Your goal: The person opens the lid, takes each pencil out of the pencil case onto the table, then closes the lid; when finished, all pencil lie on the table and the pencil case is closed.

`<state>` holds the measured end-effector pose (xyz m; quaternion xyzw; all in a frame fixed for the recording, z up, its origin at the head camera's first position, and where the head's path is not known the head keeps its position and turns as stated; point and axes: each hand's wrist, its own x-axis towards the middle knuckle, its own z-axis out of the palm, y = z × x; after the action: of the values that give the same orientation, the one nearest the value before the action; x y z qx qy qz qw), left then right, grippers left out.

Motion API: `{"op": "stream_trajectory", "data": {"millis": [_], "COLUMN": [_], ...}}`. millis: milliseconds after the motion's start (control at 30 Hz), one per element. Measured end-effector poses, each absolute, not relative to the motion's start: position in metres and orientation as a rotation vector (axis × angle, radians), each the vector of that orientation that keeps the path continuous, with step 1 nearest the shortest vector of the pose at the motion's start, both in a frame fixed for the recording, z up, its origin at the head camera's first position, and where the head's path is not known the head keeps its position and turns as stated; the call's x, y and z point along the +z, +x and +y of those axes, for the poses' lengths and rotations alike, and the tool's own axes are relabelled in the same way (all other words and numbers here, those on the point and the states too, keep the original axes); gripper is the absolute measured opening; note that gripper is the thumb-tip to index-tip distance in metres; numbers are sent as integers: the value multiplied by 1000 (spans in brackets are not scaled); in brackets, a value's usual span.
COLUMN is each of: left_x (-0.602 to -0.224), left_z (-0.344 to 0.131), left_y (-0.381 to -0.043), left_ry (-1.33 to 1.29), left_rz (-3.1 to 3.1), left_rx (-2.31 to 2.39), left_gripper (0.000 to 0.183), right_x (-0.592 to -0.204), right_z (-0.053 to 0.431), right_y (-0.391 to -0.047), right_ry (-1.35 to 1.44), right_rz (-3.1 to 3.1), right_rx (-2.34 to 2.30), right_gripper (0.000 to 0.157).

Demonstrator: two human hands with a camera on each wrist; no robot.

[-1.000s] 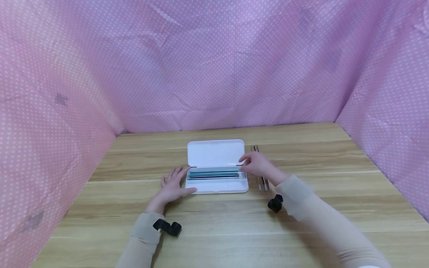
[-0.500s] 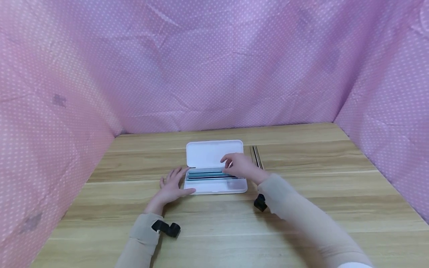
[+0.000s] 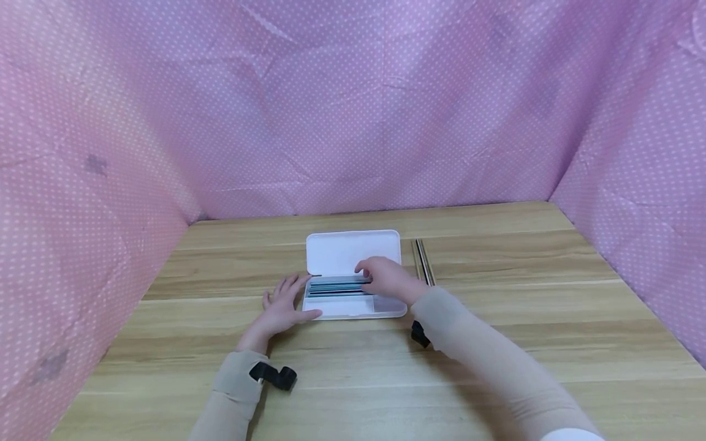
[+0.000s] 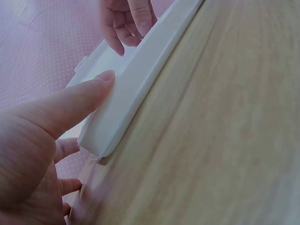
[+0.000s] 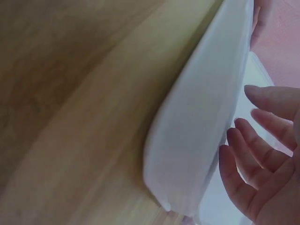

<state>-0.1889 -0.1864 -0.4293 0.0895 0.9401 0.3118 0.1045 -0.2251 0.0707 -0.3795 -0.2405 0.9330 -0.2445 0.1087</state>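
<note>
A white pencil case (image 3: pixel 339 309) lies on the table with its lid (image 3: pixel 342 252) tipped back. Several blue-green and dark pencils (image 3: pixel 334 288) lie side by side in its rear compartment. My left hand (image 3: pixel 282 310) is spread around the case's left end, thumb (image 4: pixel 104 78) on the front wall and fingertips near the back corner. Over the right part of the case hangs my right hand (image 3: pixel 386 280), fingers loosely bent above the pencils and covering their right ends. In the right wrist view nothing shows between its fingers (image 5: pixel 255 150).
A few more pencils (image 3: pixel 423 263), one of them black, lie on the wooden table (image 3: pixel 353 373) just right of the case, partly behind the right wrist. Pink dotted cloth (image 3: pixel 353 122) hangs at the back and both sides. Each sleeve carries a black wrist camera (image 3: pixel 274 375).
My right hand has moved left from the case's right end to over the pencils inside, and sits slightly lower now. The left hand stays in place.
</note>
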Motion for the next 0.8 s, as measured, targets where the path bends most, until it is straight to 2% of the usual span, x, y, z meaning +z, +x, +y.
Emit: {"op": "stream_trajectory", "data": {"millis": [167, 433, 800], "left_x": [-430, -430, -428], "left_z": [-187, -187, -187], "left_y": [-188, -187, -188], "left_ry": [268, 272, 275], "left_rz": [2774, 2769, 2778], "left_rx": [924, 936, 919], "left_gripper": [88, 87, 88], "right_x": [-381, -383, -385], "right_z": [69, 68, 66], "right_y": [-224, -222, -226], "right_ry": [-739, -754, -762], "right_rz": [2742, 2786, 2797], "right_rx": [-668, -598, -536], "right_gripper": [34, 24, 22]}}
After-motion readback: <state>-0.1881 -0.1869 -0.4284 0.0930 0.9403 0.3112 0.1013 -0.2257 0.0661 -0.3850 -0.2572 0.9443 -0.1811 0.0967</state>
